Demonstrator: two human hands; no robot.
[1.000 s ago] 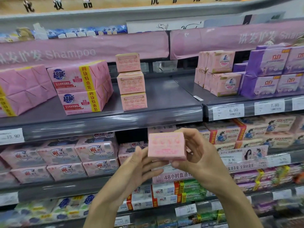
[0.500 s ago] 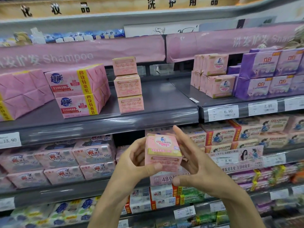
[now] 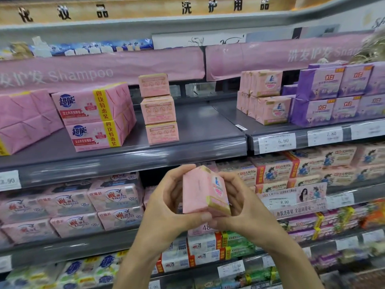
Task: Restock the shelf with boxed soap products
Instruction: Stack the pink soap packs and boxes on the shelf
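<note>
I hold a pink soap box (image 3: 203, 191) with both hands in front of the second shelf, turned so a corner points at me. My left hand (image 3: 166, 207) grips its left side with the thumb under the bottom edge. My right hand (image 3: 239, 207) wraps its right side. On the grey upper shelf (image 3: 200, 130) stands a stack of three matching pink boxes (image 3: 159, 109), with bare shelf to its right.
Large pink multi-packs (image 3: 93, 115) sit left of the stack. Pink boxes (image 3: 264, 99) and purple packs (image 3: 337, 92) fill the right section. Price tags (image 3: 277, 142) line the shelf edge. Lower shelves are packed with soap products (image 3: 73, 205).
Both hands have rotated the box: its back panel faced me, then its front label, and now a corner with the plain side. The hands have closed tighter round it. The view shifted slightly left.
</note>
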